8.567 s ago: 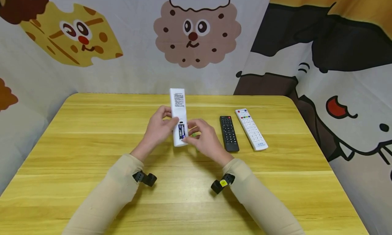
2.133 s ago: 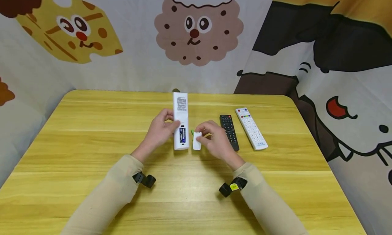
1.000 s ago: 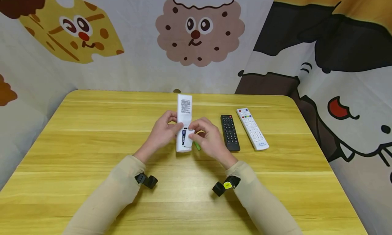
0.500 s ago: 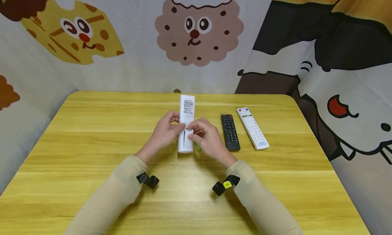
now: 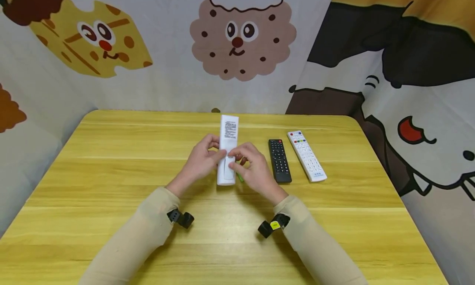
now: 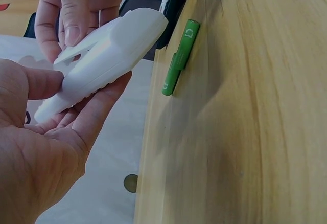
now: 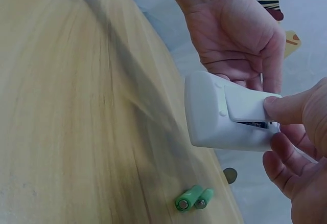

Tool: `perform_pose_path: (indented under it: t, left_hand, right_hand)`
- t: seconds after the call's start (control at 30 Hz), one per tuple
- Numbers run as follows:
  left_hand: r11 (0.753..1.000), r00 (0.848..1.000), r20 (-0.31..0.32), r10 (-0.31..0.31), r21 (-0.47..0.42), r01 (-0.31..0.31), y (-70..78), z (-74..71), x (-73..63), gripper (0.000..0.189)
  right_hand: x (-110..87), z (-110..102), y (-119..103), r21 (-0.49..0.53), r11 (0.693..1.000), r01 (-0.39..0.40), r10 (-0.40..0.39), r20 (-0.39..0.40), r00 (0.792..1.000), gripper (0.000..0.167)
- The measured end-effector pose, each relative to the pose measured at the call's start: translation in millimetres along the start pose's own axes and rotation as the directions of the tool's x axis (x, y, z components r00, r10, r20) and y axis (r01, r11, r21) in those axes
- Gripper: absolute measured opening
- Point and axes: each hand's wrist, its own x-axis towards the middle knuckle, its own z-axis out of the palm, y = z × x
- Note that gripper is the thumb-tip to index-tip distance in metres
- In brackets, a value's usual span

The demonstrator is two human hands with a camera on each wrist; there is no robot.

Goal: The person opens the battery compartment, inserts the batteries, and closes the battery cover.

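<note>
My left hand [image 5: 202, 159] grips a white remote control [image 5: 230, 130] by its side, the printed back facing up and the thumb on its edge. Thumb and fingers of my right hand [image 5: 253, 166] pinch a small white battery cover [image 7: 248, 104] over the remote's battery compartment. In the left wrist view the cover's pinched end stands raised off the remote. A dark gap along its side, in the right wrist view, lets part of a battery [image 7: 255, 125] show. Two green batteries [image 6: 181, 58] lie side by side on the table, mostly hidden behind the hand in the head view.
To the right, a black remote [image 5: 280, 160] and another white remote [image 5: 306, 156] lie face up on the wooden table [image 5: 111, 169]. A printed cartoon curtain [image 5: 167, 83] hangs behind the table's far edge.
The battery compartment was uncovered earlier, with the cover held beside the remote. My right hand has brought the cover left onto the compartment, hiding the batteries from the head view. The remote has shifted slightly right.
</note>
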Motion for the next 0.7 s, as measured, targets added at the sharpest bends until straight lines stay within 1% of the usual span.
perform_pose_path:
  t: [0.2,0.43,0.7]
  left_hand:
    - [1.000,1.000,0.003,-0.006,0.010,0.005,-1.0,-0.1,0.2,0.026]
    - [1.000,1.000,-0.008,-0.012,0.006,0.013,-1.5,-0.1,0.8,0.026]
    - [1.000,1.000,-0.010,-0.011,0.001,0.011,-0.6,0.5,0.7,0.026]
  right_hand:
    - [-0.7,1.4,1.7,-0.002,1.000,-0.020,0.020,0.001,1.000,0.023]
    - [-0.7,3.5,4.2,-0.017,0.999,-0.038,0.038,0.002,0.999,0.021]
    - [-0.7,4.2,5.7,-0.023,0.999,-0.046,0.046,-0.001,0.999,0.022]
